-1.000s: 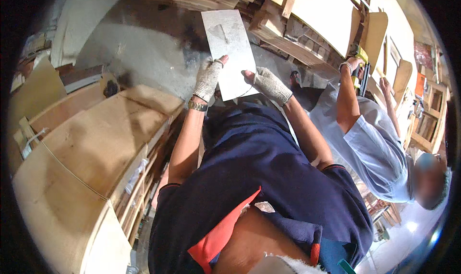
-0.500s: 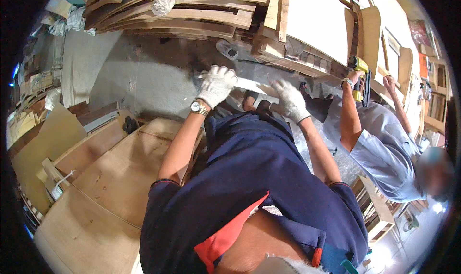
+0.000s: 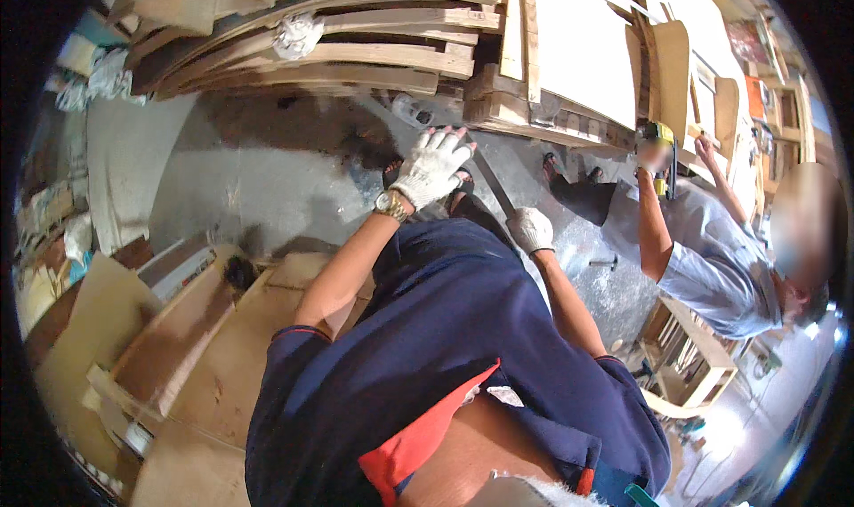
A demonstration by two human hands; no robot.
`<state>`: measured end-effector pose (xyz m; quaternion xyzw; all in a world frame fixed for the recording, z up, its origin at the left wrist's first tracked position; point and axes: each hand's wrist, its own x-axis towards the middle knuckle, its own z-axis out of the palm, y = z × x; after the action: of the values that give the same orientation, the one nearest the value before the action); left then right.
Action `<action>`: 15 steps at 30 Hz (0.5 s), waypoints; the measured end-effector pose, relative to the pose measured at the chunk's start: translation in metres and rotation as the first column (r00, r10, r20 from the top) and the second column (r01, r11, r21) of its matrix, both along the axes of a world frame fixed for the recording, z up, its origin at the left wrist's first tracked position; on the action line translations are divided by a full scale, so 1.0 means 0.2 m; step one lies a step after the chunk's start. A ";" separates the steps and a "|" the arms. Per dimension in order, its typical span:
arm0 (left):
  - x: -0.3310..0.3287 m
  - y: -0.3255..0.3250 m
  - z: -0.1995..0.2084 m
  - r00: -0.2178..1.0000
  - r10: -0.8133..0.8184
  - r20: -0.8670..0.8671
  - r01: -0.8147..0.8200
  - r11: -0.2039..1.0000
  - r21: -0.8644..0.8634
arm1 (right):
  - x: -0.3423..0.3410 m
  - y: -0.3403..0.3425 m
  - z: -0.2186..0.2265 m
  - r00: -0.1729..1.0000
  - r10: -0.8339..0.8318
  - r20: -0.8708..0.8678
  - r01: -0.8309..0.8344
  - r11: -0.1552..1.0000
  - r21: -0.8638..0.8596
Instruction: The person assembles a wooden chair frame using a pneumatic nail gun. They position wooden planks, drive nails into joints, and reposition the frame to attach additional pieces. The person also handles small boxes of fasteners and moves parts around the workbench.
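Observation:
A long, thin, flat dark strip [image 3: 492,180] slants between my two hands in front of my body. My right hand [image 3: 531,229], in a white knitted glove, is closed around its near end. My left hand [image 3: 434,164], in a similar glove with bare fingertips, has its fingers stretched out beside the strip's far end. Whether those fingertips touch the strip, I cannot tell. Just what kind of thing the strip is does not show, and its near end is hidden in my right glove.
Curved wooden parts [image 3: 382,58] are stacked ahead. To the right, a co-worker holds a yellow and black power tool [image 3: 658,135] over pale panels [image 3: 592,53]. Wooden boards [image 3: 209,365] lie at my left. A wooden frame [image 3: 689,351] and a hammer-like tool [image 3: 604,262] are on the right.
The strip has turned from nearly level and pale to steeply slanted and dark. My right hand has come nearer my body and closed; my left hand has shifted slightly right, its fingers extending.

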<state>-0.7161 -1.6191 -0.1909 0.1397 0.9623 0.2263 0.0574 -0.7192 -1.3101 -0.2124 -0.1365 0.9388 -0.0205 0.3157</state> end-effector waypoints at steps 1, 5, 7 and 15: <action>0.02 -0.02 -0.02 0.999 0.010 0.033 -0.011 0.999 0.034 | 0.02 0.04 -0.03 0.998 -0.061 0.016 0.061 0.997 0.043; 0.12 -0.08 -0.11 0.990 -0.038 0.138 0.030 0.998 0.060 | 0.15 0.27 -0.11 0.943 -0.323 0.076 0.318 0.945 0.073; 0.16 -0.09 -0.14 0.974 -0.116 0.195 0.104 0.992 0.073 | 0.28 0.36 -0.13 0.866 -0.486 0.116 0.479 0.874 0.086; 0.08 0.04 -0.12 0.819 -0.418 0.393 0.470 0.882 -0.041 | 0.73 0.49 -0.29 0.479 -0.861 0.171 0.877 0.475 -0.067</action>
<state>-0.6997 -1.6118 -0.2148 0.3106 0.8873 0.1628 0.2995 -0.5725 -1.2117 -0.2698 0.3373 0.8543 -0.2537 0.3033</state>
